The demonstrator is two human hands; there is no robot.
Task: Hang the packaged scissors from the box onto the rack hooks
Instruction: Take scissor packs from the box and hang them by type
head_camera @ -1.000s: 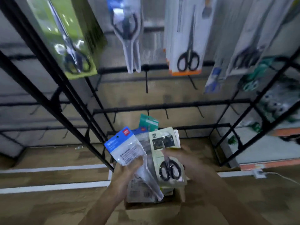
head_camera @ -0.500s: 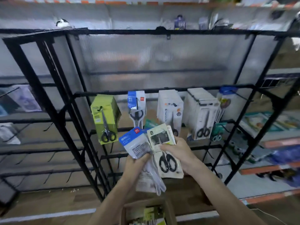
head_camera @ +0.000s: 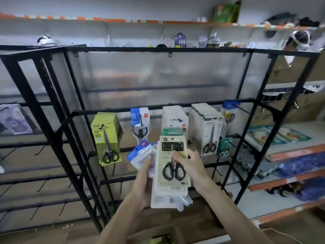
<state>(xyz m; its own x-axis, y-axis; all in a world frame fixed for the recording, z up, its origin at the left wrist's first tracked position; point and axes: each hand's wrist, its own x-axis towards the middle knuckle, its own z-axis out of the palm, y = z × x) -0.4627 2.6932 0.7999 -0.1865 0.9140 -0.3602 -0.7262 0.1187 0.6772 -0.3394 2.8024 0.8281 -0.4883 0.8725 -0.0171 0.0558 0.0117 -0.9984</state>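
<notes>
My left hand (head_camera: 143, 184) holds a stack of packaged scissors from below, with a blue-topped clear pack (head_camera: 140, 154) sticking out at its left. My right hand (head_camera: 189, 164) grips the front pack, a cream card with black-handled scissors (head_camera: 173, 164), thumb on its face. The black rack (head_camera: 123, 111) stands right behind. On its hooks hang green packs (head_camera: 107, 138), a blue-topped pack (head_camera: 139, 124), white packs (head_camera: 174, 118) and grey-white packs (head_camera: 206, 127). The cardboard box (head_camera: 154, 235) sits on the floor below my arms, mostly cut off.
Bare black hooks (head_camera: 121, 186) stick out from the lower rack bars. A second black rack (head_camera: 35, 138) stands to the left. Orange-edged store shelves (head_camera: 290, 152) with goods run along the right. A high shelf (head_camera: 158, 23) crosses the wall above.
My view has tilted up from the box to the rack. Both hands have lifted the stack of packs higher, in front of the hanging rows. My right hand stays on the front cream pack.
</notes>
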